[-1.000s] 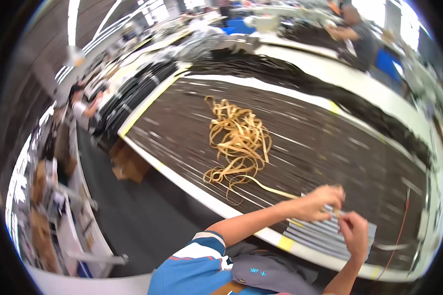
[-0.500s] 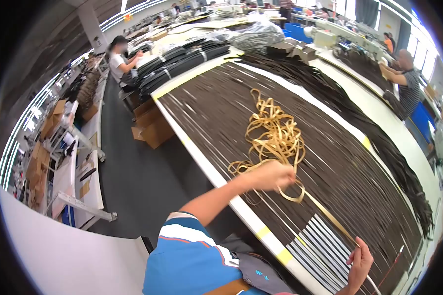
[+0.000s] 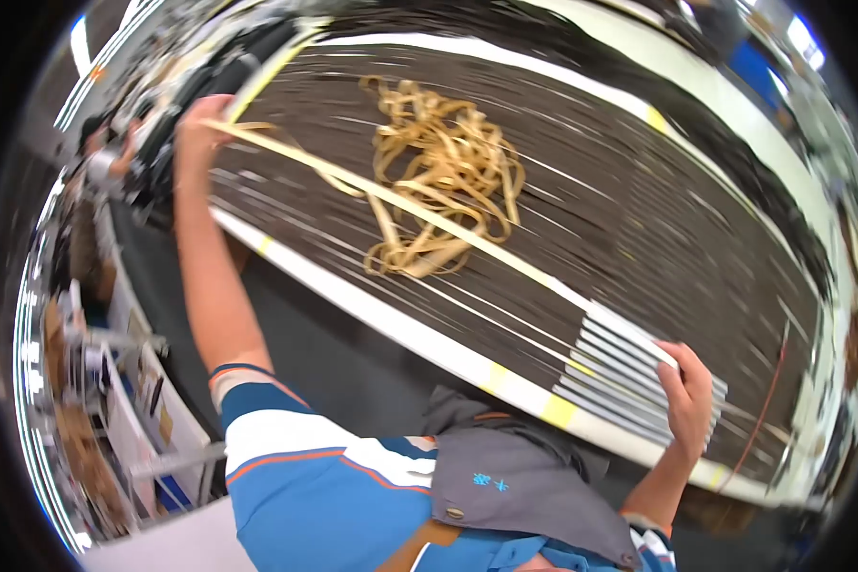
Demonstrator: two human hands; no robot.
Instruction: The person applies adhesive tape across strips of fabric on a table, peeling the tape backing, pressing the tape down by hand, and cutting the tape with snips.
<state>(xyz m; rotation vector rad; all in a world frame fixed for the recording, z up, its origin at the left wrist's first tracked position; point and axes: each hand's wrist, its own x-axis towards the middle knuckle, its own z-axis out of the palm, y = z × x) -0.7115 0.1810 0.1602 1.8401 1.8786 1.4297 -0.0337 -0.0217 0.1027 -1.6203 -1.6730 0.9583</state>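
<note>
A long tan ribbon [image 3: 419,210] is stretched in a nearly straight diagonal line across the dark striped table surface [image 3: 582,172]. My left hand [image 3: 203,129], at the far left with the arm extended, is closed on one part of it. At the right, my right hand [image 3: 688,393] pinches the ribbon's paler stretch above a row of parallel white strips [image 3: 629,367]. A tangled heap of the same ribbon [image 3: 448,143] lies on the table behind the taut length. Blur hides the exact fingertip contact.
The table's white front edge [image 3: 353,286] carries yellow marks. A dark bundle of strips [image 3: 734,205] runs along the far side. A thin red cord [image 3: 767,396] lies at the right. Another person [image 3: 110,162] is at the far left, beside dark stacked material.
My left hand has swung far left from beside the heap, drawing the ribbon out straight. The right hand stays over the white strips. My view has turned and tilted.
</note>
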